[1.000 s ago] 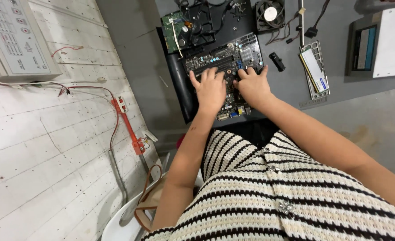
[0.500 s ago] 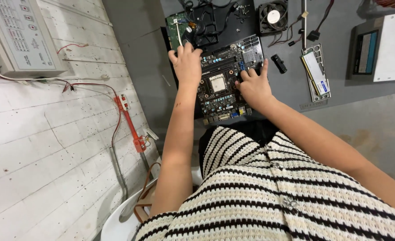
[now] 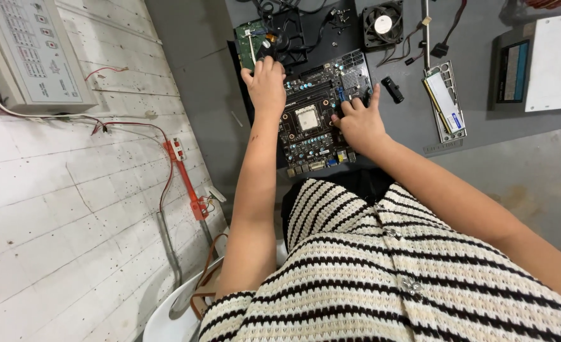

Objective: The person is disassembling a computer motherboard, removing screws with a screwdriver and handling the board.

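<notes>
Resting on grey workbench (image 3: 420,136): black motherboard (image 3: 318,117), socket near centre. Left hand (image 3: 266,85) at board's upper-left corner, fingers curled near black cooler assembly (image 3: 287,35); whether anything is gripped cannot be told. Right hand (image 3: 359,120) flat on board's right edge, fingers spread, grasping nothing. Nearby: case fan (image 3: 382,24), silver I/O shield (image 3: 445,104), small black cylinder (image 3: 392,90).

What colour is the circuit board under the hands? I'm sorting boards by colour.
Black, seen in the head view: the motherboard.
</notes>
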